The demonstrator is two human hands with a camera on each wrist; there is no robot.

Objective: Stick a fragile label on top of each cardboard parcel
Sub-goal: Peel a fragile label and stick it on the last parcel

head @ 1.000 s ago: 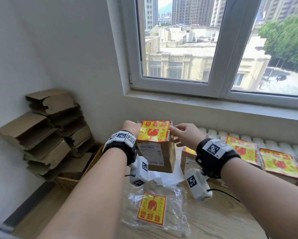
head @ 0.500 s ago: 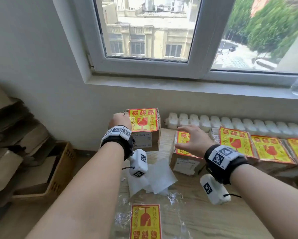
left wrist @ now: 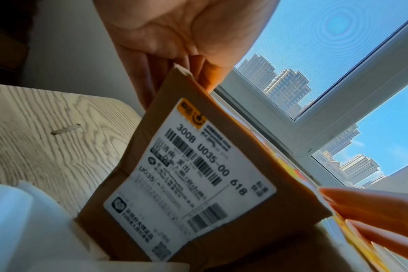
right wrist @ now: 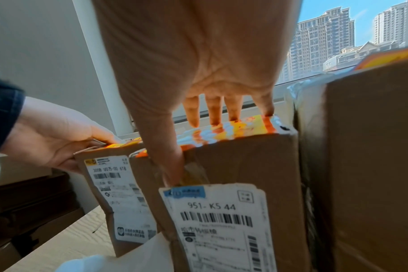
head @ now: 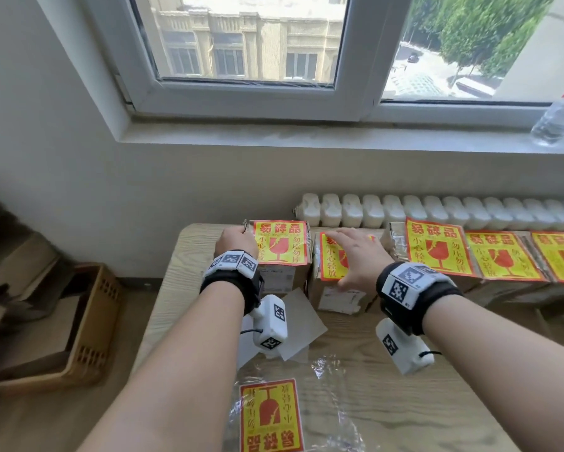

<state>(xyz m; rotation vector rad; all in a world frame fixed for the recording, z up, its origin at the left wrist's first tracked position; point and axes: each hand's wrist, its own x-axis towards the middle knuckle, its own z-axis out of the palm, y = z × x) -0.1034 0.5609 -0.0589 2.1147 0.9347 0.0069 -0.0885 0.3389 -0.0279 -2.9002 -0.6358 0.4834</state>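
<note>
The leftmost cardboard parcel (head: 282,278) stands at the back left of the wooden table (head: 176,288), with a yellow-and-red fragile label (head: 280,243) on top. My left hand (head: 238,238) grips its upper left edge; in the left wrist view the fingers (left wrist: 175,55) curl over the parcel's (left wrist: 191,174) corner. Touching it on the right is a second labelled parcel (head: 336,296). My right hand (head: 352,252) lies flat on that one's label, fingers (right wrist: 212,110) straight and thumb down the parcel's (right wrist: 233,165) front face.
More labelled parcels (head: 440,252) continue the row to the right, along the radiator (head: 437,210). A plastic bag holding a spare label (head: 269,415) and loose backing papers (head: 303,321) lie near me. A basket (head: 88,321) sits on the floor at the left, and a bottle (head: 557,115) on the sill.
My left hand has brought the labelled parcel down from mid-air to the left end of the row. My right hand left that parcel and went flat onto the neighbouring one.
</note>
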